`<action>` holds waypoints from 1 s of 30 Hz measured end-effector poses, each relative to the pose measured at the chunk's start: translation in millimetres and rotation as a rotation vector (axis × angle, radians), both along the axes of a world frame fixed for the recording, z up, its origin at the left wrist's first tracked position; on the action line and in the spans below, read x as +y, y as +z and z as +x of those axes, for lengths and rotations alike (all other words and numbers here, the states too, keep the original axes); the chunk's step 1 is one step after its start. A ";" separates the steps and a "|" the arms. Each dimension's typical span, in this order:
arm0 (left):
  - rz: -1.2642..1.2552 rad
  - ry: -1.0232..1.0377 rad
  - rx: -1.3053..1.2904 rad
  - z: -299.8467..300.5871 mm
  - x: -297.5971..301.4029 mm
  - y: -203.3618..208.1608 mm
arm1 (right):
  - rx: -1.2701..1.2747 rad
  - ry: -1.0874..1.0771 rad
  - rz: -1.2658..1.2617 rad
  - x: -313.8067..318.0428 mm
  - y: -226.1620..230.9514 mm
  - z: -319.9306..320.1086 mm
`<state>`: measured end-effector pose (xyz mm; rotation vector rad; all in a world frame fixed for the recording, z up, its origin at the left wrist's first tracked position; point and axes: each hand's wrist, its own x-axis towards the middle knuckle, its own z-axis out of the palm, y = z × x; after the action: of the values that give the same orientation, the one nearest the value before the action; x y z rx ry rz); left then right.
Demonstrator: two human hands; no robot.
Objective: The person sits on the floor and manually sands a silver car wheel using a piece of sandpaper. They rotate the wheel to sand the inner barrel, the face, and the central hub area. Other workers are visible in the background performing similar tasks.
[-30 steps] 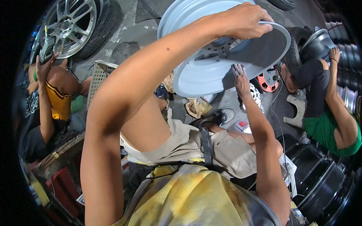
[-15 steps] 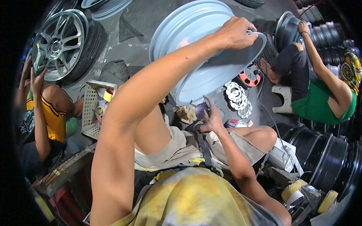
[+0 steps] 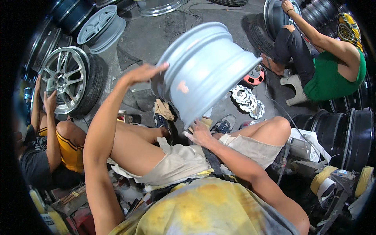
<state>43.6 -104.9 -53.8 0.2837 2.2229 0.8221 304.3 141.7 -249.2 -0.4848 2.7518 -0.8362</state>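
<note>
A light grey-blue wheel rim is tilted in front of me above the floor, with a small pinkish patch on its barrel. My left hand, slightly blurred, has its fingers stretched out against the rim's left edge. At the lower lip of the rim my right hand has its fingers wrapped round the edge, partly hidden, thumb pointing left. A crumpled tan cloth lies beside my foot, left of the rim. The dark purple pad seen earlier does not show.
At the left a person handles a silver spoked wheel by a tyre. A person in green sits at the right with another wheel. Silver toothed discs, a red reel and a cable lie nearby. Black rims stand right.
My left hand has moved from the rim's far right lip to its left edge. The rim has turned, its barrel now facing me. My right hand has left the purple pad and meets the lower lip.
</note>
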 end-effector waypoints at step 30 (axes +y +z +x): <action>0.050 0.345 0.859 -15.1 83.7 52.0 | -0.294 -0.084 -0.687 67.1 209.0 -92.3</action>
<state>28.4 -21.2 -1.7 0.3199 3.1166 1.0727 211.9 208.7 -40.2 -0.3182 2.1776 -1.7252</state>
